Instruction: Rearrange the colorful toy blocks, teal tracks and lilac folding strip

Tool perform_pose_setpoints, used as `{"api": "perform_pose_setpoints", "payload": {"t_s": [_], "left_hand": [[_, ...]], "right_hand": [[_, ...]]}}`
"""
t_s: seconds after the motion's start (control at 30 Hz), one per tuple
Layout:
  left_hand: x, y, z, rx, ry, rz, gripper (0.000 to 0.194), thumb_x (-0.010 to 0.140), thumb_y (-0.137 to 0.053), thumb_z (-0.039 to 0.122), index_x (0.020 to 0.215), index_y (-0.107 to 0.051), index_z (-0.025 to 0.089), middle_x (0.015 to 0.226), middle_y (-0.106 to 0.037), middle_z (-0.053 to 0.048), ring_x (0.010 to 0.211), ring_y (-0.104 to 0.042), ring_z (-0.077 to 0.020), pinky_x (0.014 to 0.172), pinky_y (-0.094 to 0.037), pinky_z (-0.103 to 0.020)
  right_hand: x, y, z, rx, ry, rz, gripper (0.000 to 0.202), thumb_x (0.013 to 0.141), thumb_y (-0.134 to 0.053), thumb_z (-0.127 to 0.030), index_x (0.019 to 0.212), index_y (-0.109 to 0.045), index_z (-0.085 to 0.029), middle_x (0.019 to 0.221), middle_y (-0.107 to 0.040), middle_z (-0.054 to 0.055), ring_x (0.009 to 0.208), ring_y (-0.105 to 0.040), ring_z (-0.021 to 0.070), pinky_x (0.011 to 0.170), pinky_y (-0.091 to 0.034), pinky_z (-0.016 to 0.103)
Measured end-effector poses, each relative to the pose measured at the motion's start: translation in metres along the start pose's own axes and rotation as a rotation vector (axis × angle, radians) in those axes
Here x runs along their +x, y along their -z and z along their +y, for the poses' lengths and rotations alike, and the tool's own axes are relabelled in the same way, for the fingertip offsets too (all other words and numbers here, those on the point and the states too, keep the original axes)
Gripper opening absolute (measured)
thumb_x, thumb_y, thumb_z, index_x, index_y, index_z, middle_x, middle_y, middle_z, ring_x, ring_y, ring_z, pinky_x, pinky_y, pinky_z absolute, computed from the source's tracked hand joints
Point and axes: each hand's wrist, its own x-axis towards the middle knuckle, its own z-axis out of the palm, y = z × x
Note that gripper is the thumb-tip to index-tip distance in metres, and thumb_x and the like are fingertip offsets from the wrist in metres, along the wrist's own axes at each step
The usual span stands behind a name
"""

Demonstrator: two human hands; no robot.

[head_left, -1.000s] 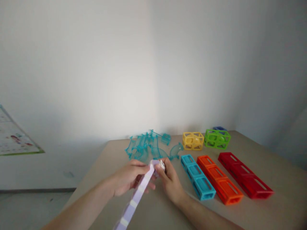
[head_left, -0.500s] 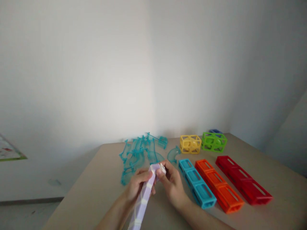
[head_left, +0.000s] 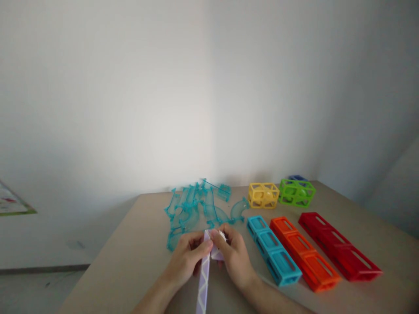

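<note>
A long lilac strip with white zigzag lines (head_left: 203,283) runs from my hands down to the bottom edge of the view. My left hand (head_left: 188,257) is closed round its upper end, thumb on the front face. Beside that end, my right hand (head_left: 233,253) pinches a short lilac piece with white edges (head_left: 218,254); fingers partly cover it, and I cannot tell whether it is joined to the strip. Just beyond both hands, clear teal track pieces (head_left: 193,213) lie in a loose heap on the table (head_left: 131,253).
To the right lie three long openwork blocks: blue (head_left: 273,250), orange (head_left: 304,253) and red (head_left: 338,246). Behind them stand a yellow frame block (head_left: 263,195) and a green one (head_left: 297,192), with a dark blue piece (head_left: 297,178) partly hidden. A wall (head_left: 209,109) borders the table's back.
The strip has turned so that its zigzag side shows, and it hangs more upright in view. My right hand has shifted slightly with the short piece, which now tilts downward.
</note>
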Motion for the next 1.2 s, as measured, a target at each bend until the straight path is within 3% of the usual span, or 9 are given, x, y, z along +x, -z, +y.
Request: {"api": "perform_pose_setpoints", "payload": {"t_s": [0.13, 0.23, 0.33, 0.43, 0.53, 0.67, 0.97, 1.1, 1.2], "left_hand": [[0.000, -0.003, 0.002, 0.075, -0.052, -0.055, 0.037, 0.085, -0.056, 0.046, 0.069, -0.063, 0.014, 0.055, -0.059, -0.002, 0.046, -0.048, -0.0109, 0.043, -0.029, -0.022], [0.002, -0.003, 0.000, 0.055, 0.002, -0.065, 0.040, 0.087, -0.051, 0.049, 0.070, -0.063, 0.014, 0.053, -0.060, -0.003, 0.042, -0.049, -0.0119, 0.039, -0.027, -0.023], [0.005, 0.001, -0.004, 0.005, 0.030, 0.055, 0.042, 0.084, -0.053, 0.053, 0.070, -0.061, 0.015, 0.046, -0.053, 0.001, 0.036, -0.043, -0.0108, 0.036, -0.024, -0.022], [0.007, 0.007, -0.008, 0.006, -0.030, 0.226, 0.038, 0.080, -0.060, 0.051, 0.068, -0.058, 0.016, 0.050, -0.051, 0.004, 0.040, -0.041, -0.0089, 0.041, -0.028, -0.022], [0.009, 0.009, -0.008, 0.034, -0.074, 0.282, 0.035, 0.081, -0.062, 0.048, 0.067, -0.057, 0.016, 0.054, -0.050, 0.005, 0.047, -0.042, -0.0084, 0.048, -0.031, -0.021], [0.010, 0.010, -0.007, 0.066, -0.066, 0.255, 0.037, 0.080, -0.062, 0.047, 0.064, -0.055, 0.015, 0.059, -0.050, 0.004, 0.055, -0.043, -0.0097, 0.053, -0.031, -0.021], [0.008, 0.009, -0.008, 0.020, -0.072, 0.252, 0.035, 0.082, -0.060, 0.048, 0.070, -0.058, 0.015, 0.057, -0.046, 0.006, 0.051, -0.037, -0.0075, 0.049, -0.026, -0.020], [0.006, 0.010, -0.009, -0.038, -0.091, 0.173, 0.033, 0.083, -0.059, 0.047, 0.075, -0.060, 0.015, 0.055, -0.045, 0.006, 0.044, -0.031, -0.0054, 0.045, -0.025, -0.020], [0.005, 0.012, -0.007, -0.063, -0.137, 0.122, 0.032, 0.082, -0.061, 0.046, 0.081, -0.064, 0.015, 0.061, -0.051, 0.004, 0.050, -0.039, -0.0069, 0.050, -0.031, -0.020]], "right_hand": [[0.003, -0.001, 0.003, 0.086, -0.119, -0.001, 0.043, 0.077, -0.060, -0.058, 0.067, -0.049, -0.018, 0.046, -0.048, -0.006, 0.029, -0.042, 0.0087, 0.028, -0.032, 0.020], [0.002, -0.003, 0.010, 0.199, -0.131, -0.014, 0.043, 0.081, -0.056, -0.059, 0.072, -0.050, -0.018, 0.045, -0.048, -0.007, 0.030, -0.044, 0.0091, 0.029, -0.036, 0.019], [-0.002, -0.006, 0.014, 0.292, -0.148, -0.095, 0.042, 0.083, -0.052, -0.059, 0.079, -0.050, -0.017, 0.049, -0.049, -0.007, 0.031, -0.047, 0.0098, 0.029, -0.039, 0.020], [-0.007, -0.010, 0.011, 0.234, -0.196, -0.270, 0.044, 0.079, -0.059, -0.060, 0.083, -0.052, -0.016, 0.053, -0.055, -0.004, 0.033, -0.051, 0.0106, 0.031, -0.040, 0.019], [-0.011, -0.013, 0.008, 0.156, -0.275, -0.365, 0.048, 0.073, -0.062, -0.062, 0.076, -0.054, -0.015, 0.052, -0.057, -0.002, 0.035, -0.051, 0.0099, 0.032, -0.039, 0.018], [-0.013, -0.016, 0.012, 0.163, -0.340, -0.407, 0.054, 0.072, -0.057, -0.069, 0.065, -0.053, -0.016, 0.046, -0.053, -0.002, 0.036, -0.050, 0.0096, 0.036, -0.040, 0.019], [-0.019, -0.023, 0.008, 0.424, -0.380, -0.407, 0.047, 0.073, -0.060, -0.063, 0.070, -0.054, -0.016, 0.049, -0.057, -0.001, 0.041, -0.051, 0.0109, 0.043, -0.038, 0.021], [-0.024, -0.022, 0.002, 0.609, -0.526, -0.415, 0.043, 0.081, -0.049, -0.058, 0.078, -0.057, -0.016, 0.050, -0.059, 0.001, 0.039, -0.051, 0.0130, 0.043, -0.040, 0.023], [-0.025, -0.018, 0.003, 0.727, -0.649, -0.506, 0.041, 0.085, -0.041, -0.053, 0.081, -0.059, -0.015, 0.049, -0.060, 0.002, 0.039, -0.051, 0.0135, 0.044, -0.044, 0.024]]}}
